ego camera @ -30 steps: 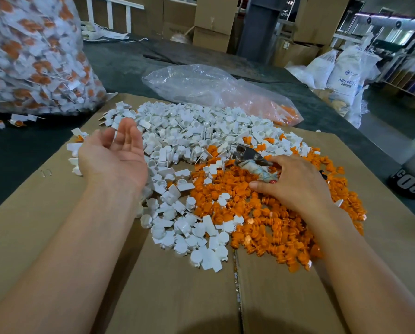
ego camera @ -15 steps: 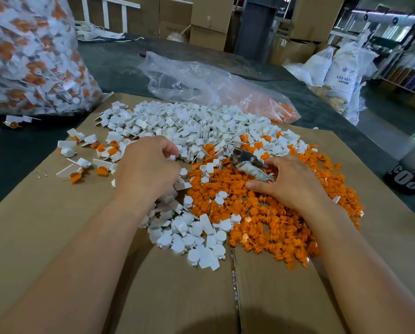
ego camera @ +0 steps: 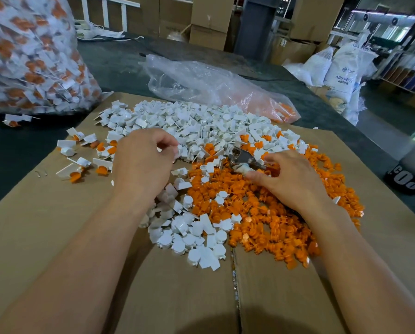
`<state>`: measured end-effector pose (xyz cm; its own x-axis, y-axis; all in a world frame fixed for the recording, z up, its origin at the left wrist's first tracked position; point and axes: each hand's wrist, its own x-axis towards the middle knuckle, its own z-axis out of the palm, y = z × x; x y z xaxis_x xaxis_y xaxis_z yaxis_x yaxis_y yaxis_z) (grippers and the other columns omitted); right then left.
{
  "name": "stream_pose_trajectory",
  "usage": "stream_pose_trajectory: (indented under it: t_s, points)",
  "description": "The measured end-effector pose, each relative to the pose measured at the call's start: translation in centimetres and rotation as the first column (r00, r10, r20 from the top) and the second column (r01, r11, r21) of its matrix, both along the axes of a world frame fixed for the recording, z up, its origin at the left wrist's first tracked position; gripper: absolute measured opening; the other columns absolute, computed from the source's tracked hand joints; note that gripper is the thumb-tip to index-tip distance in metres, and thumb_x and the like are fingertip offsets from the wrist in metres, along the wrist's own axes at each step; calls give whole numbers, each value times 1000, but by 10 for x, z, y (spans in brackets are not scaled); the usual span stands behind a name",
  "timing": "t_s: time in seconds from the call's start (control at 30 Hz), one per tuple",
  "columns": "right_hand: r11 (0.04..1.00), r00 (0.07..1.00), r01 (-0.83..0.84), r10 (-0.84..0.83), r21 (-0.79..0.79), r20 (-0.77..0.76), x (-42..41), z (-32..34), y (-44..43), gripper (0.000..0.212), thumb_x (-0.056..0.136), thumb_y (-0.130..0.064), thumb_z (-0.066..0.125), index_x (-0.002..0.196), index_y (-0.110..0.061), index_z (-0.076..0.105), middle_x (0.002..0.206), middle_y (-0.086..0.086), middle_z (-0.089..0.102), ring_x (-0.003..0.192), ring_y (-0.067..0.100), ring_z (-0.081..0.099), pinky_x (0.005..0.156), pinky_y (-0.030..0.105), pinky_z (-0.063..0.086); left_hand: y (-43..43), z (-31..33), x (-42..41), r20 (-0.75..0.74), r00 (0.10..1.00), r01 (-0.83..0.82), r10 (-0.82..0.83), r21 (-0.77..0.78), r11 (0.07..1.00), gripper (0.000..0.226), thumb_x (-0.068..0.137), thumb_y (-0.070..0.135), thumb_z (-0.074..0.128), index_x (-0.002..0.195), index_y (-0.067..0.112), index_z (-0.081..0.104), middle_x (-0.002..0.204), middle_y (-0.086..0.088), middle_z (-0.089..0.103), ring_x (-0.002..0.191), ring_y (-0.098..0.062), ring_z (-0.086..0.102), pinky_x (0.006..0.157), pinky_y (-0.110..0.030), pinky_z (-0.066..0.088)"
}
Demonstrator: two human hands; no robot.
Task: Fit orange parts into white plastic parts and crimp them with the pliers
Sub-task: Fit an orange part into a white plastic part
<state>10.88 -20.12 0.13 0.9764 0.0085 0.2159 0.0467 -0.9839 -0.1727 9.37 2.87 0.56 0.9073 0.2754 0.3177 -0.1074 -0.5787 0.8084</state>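
A heap of white plastic parts (ego camera: 201, 126) covers the middle of the cardboard sheet (ego camera: 45, 225), and a heap of orange parts (ego camera: 261, 213) lies to its right. My left hand (ego camera: 143, 165) hovers palm down at the near edge of the white heap, its fingers curled and pinching a white part. My right hand (ego camera: 290, 179) rests on the orange heap. It grips the metal pliers (ego camera: 242, 159) by the wrapped handle, jaws pointing left.
Several fitted white-and-orange pieces (ego camera: 81, 162) lie on the cardboard at the left. A big clear bag of fitted pieces (ego camera: 28, 56) stands at the far left. A mostly empty plastic bag (ego camera: 213, 88) lies behind the heaps. Cardboard boxes and white sacks (ego camera: 341, 71) stand beyond the dark table.
My left hand, open with its palm up at the left a second ago, has turned over, moved right to the white heap and curled its fingers. My right hand has barely moved.
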Motion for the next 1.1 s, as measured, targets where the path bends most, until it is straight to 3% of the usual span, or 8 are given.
stream_pose_trajectory:
  t_s: [0.1,0.17,0.27,0.4,0.57,0.77,1.0,1.1]
  points:
    - [986,963,-124,91,115,254,-6,5,9,42,82,-48,58,112,-19,64,119,3,57,114,17,45,86,25,30,-3,0,0,34,998,46,-44,-76,996,15,87,14,62,77,25,63,72,21,55,68,-4,51,70,-25,41]
    - [964,929,-237,188,120,320,-11,6,21,28,84,-38,60,102,-18,68,107,2,60,103,11,45,77,18,24,-6,0,-1,40,996,88,-84,-90,992,10,87,18,62,79,22,66,69,20,56,62,-2,51,62,-18,39]
    - [942,925,-334,320,39,203,-13,0,35,28,86,-39,58,104,-21,67,99,-3,57,94,4,37,68,17,22,-11,-1,-2,19,992,124,-122,-102,987,12,86,20,65,75,26,64,69,20,57,59,2,53,55,-11,35]
    - [942,943,-329,331,-63,25,-11,-7,40,38,88,-46,52,119,-25,59,105,-4,55,102,11,44,73,20,26,-16,-2,-4,-14,988,153,-155,-101,983,13,83,17,68,84,29,63,81,15,60,66,2,57,54,-10,37]
    - [953,952,-295,300,-71,62,-10,-8,44,32,90,-39,52,117,-24,60,105,-2,58,102,14,50,73,22,32,-14,0,-4,-27,990,133,-140,-189,973,24,77,12,73,93,27,64,83,18,57,66,1,55,55,-11,39]
    - [959,957,-276,281,-66,77,-11,-10,45,27,90,-36,52,111,-22,62,100,-3,58,96,13,51,67,21,31,-15,-1,-3,-41,981,176,-188,-214,961,30,70,10,78,73,31,57,70,8,58,58,-3,53,48,-4,40]
    - [960,956,-279,280,-27,91,-11,-9,43,23,93,-31,48,107,-23,64,102,-5,61,95,10,53,68,19,32,-18,-2,-4,-32,981,186,-194,-167,968,25,72,10,76,69,26,58,71,5,62,59,-7,55,49,-9,41]
    - [960,954,-277,271,34,126,-12,-7,44,21,94,-29,48,106,-23,64,102,-6,65,93,11,57,74,23,40,-18,-3,-3,-26,984,170,-176,-161,972,25,77,9,71,68,27,56,71,4,61,63,-9,56,55,-18,43]
